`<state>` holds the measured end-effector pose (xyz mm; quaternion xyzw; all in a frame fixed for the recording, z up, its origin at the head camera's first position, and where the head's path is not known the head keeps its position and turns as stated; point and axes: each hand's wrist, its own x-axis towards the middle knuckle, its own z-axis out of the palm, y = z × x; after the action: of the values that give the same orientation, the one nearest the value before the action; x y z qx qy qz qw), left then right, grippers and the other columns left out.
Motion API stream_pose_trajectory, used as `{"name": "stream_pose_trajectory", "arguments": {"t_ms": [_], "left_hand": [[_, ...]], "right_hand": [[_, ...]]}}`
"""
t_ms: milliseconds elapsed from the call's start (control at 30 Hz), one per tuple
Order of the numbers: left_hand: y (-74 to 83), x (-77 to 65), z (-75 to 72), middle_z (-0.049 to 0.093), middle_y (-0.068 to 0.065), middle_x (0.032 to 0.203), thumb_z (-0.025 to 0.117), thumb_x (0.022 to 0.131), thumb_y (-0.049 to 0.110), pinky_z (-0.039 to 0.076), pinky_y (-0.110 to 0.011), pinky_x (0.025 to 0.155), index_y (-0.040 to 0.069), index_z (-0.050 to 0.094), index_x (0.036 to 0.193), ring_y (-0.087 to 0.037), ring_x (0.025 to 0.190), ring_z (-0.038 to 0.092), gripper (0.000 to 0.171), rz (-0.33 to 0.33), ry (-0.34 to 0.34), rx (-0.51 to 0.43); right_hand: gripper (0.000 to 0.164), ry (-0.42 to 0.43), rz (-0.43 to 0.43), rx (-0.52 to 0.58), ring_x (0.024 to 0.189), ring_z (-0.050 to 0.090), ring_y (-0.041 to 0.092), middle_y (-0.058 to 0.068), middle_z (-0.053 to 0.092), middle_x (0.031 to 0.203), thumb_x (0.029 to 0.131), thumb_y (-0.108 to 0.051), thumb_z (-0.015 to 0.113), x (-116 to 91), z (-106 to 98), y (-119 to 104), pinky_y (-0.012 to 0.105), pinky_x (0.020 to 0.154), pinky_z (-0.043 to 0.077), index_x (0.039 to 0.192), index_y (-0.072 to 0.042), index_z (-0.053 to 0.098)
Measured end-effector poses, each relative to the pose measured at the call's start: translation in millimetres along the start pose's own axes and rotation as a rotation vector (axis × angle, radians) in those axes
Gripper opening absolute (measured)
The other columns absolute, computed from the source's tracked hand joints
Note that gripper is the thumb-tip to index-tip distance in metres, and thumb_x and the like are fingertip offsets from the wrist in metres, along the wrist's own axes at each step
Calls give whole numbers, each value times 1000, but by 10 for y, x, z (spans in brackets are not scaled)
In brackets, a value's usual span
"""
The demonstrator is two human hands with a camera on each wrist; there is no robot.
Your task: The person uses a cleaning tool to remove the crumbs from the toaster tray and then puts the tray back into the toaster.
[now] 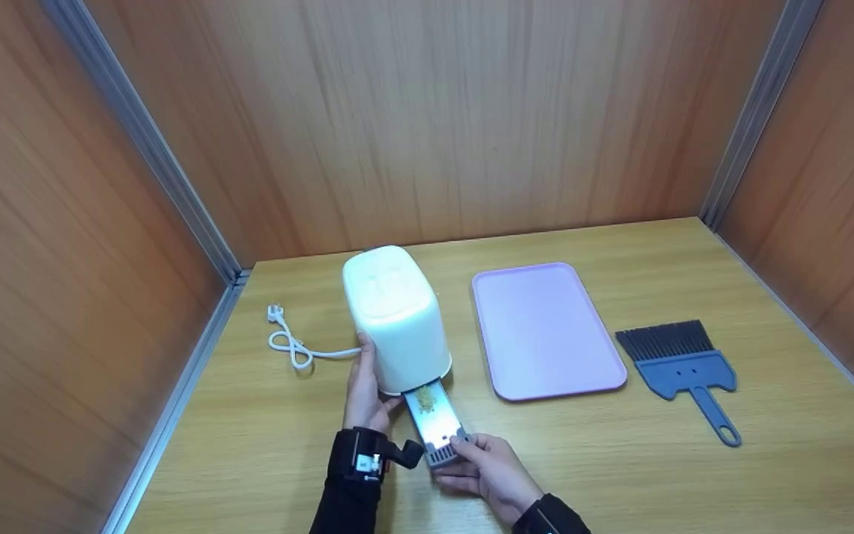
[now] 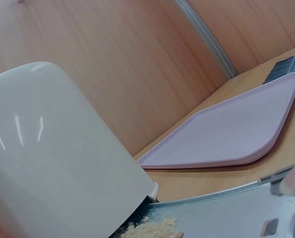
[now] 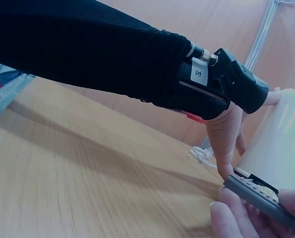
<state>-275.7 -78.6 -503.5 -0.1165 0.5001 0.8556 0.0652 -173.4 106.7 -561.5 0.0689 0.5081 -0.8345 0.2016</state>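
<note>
On the light wooden table (image 1: 249, 460) | flat silver metal tray with grey end (image 1: 438, 421) pokes from rounded white plastic box (image 1: 401, 326) | left hand (image 1: 368, 389) presses box's side; right hand (image 1: 492, 472) pinches tray's end | a jerk or tilt could spill loose yellow crumbs (image 1: 425, 399)

A glossy white appliance (image 1: 396, 326) has 1 metal tray (image 1: 442, 429) jutting partway from its base, bearing pale crumbs (image 1: 425, 399).
</note>
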Motion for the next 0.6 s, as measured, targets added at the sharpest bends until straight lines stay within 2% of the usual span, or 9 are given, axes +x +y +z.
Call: {"name": "stream_pose_trajectory", "arguments": {"t_ms": [300, 433, 600], "left_hand": [[-11, 9, 5, 43, -11, 147, 56, 80, 77, 29, -63, 108, 24, 36, 146, -36, 135, 38, 87, -8, 4, -17], [-12, 14, 11, 42, -11, 148, 57, 79, 77, 28, -64, 108, 24, 36, 147, -36, 137, 36, 89, -8, 18, -21], [-18, 9, 1, 38, -12, 150, 57, 79, 77, 29, -65, 107, 23, 33, 149, -37, 138, 33, 91, -6, 23, -16]], "right_hand": [[31, 0, 21, -10, 93, 72, 28, 21, 70, 110, 99, -17, 59, -88, -47, -8, 42, 85, 59, 116, 8, 53], [27, -17, 6, -3, 93, 72, 28, 21, 70, 109, 98, -18, 60, -127, -69, 5, 42, 86, 59, 110, 6, 54], [31, -12, 25, 0, 95, 72, 29, 21, 71, 107, 98, -20, 61, -154, -83, 22, 42, 86, 59, 113, 6, 54]]}}
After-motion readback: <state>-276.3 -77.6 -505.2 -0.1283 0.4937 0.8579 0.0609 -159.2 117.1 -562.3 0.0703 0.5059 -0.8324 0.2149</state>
